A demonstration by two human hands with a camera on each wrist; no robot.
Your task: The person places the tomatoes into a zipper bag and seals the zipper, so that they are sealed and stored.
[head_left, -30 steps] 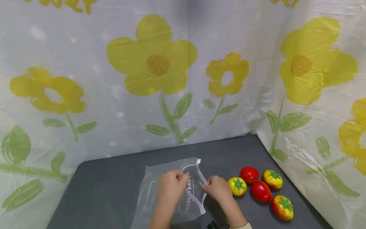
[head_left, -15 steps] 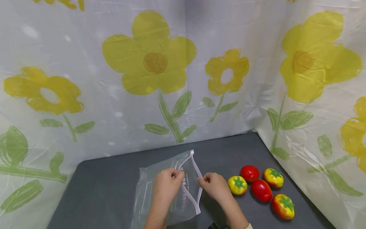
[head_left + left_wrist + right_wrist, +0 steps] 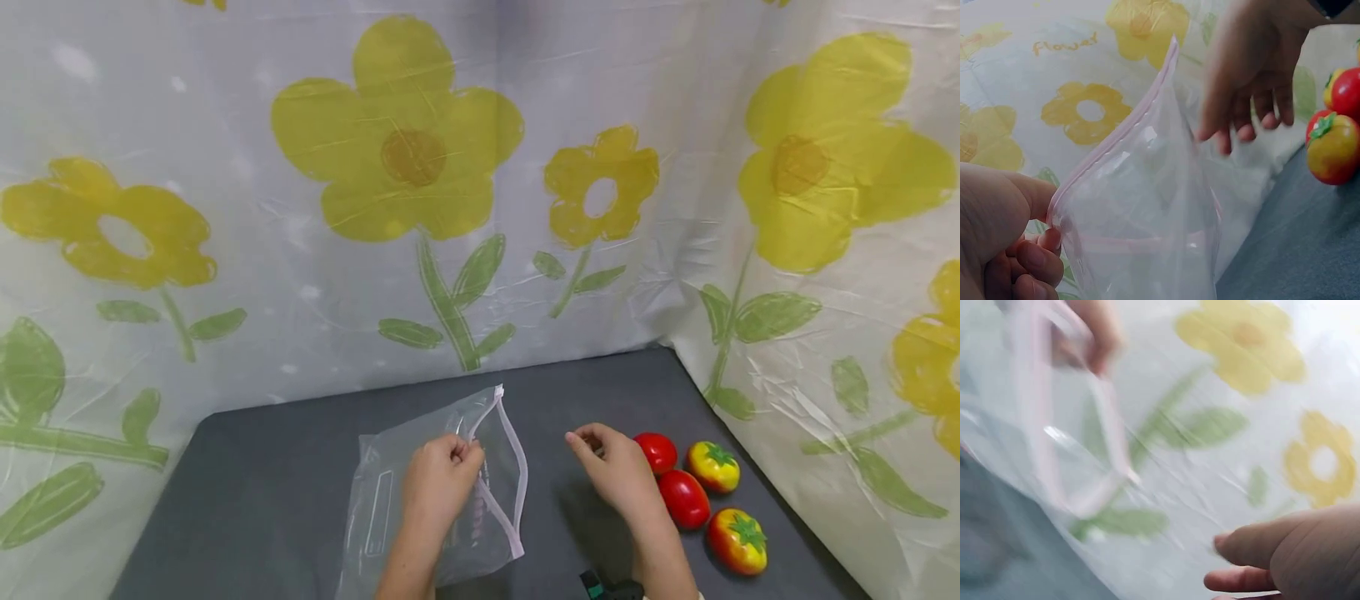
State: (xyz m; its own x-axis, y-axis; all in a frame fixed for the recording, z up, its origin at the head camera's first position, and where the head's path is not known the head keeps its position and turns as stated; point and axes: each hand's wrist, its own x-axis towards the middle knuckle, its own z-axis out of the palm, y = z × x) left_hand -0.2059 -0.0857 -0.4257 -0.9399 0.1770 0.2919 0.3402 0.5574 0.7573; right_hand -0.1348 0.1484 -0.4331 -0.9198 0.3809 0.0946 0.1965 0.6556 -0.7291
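Head view, at the near edge: a dark strap-like piece (image 3: 611,589) shows beside the right forearm, too cut off to make out. A little farther in, the left hand (image 3: 441,471) pinches the left side of the mouth of a clear plastic bag (image 3: 381,492) between thumb and fingers. The bag is over the middle of the table, its pale pink zip strip (image 3: 522,462) bowed out on the right, so the mouth gapes.

What has just changed is the right hand (image 3: 617,467). Half a second ago it held the right side of that strip; now it has let go and moved right, well apart from the bag. Its fingers are loosely bent, thumb and forefinger parted, with nothing between them. The mouth has stayed open, so the left hand alone seems enough to hold it, and the right is free.

Just beyond the right hand are the toy tomatoes: a near red one (image 3: 684,500), a far red one (image 3: 656,452) partly covered by the hand, and two yellow-and-red ones (image 3: 738,542) to the right. The left wrist view shows a yellowish one (image 3: 1335,156) apart from that hand. Farthest off, a flowered curtain (image 3: 315,333) hangs behind the dark table (image 3: 277,500).
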